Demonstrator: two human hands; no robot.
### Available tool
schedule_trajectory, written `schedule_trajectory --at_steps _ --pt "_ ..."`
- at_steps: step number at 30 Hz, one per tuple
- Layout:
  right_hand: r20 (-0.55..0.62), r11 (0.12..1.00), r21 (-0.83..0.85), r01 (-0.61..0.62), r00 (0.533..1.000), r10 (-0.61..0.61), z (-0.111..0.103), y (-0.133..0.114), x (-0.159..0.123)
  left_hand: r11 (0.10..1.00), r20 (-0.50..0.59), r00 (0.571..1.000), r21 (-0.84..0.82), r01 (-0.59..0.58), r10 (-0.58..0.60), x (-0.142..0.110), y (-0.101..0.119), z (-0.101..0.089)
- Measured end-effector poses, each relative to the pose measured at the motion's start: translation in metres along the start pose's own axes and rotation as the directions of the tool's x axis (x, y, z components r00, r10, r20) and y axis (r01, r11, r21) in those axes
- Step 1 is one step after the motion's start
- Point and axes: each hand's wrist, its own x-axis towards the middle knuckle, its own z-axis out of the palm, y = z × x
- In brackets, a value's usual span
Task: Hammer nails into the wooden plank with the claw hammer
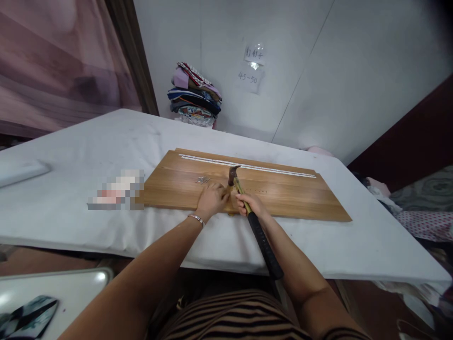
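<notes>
My right hand (252, 205) is wrapped round the yellow upper shaft of a claw hammer (260, 238), whose black grip slants back towards me. The hammer's metal head is low over a wooden board (300, 200), right by the fingertips of my left hand (212, 197). Those left fingers are pinched together against the board; whatever is between them is too small and covered to make out. Just beyond my left hand lies a small pile of nails (203, 179). A row of small dark dots (257, 191) runs along the board to the right of the hammer.
Two white marked strips (247, 166) run along the board's far side. A white cloth (106, 137) covers the table. Folded clothes (194, 97) are stacked by the wall. A blurred-out item (116, 191) lies left of the board, and handwritten paper notes (250, 78) hang on the wall.
</notes>
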Motion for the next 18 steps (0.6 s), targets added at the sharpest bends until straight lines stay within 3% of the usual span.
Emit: schedule_trajectory --at_steps 18 --pt "0.005 1.000 0.002 0.002 1.000 -0.002 0.0000 -0.0004 -0.0006 1.000 -0.006 1.000 -0.026 0.012 -0.012 -0.0005 0.0003 -0.0003"
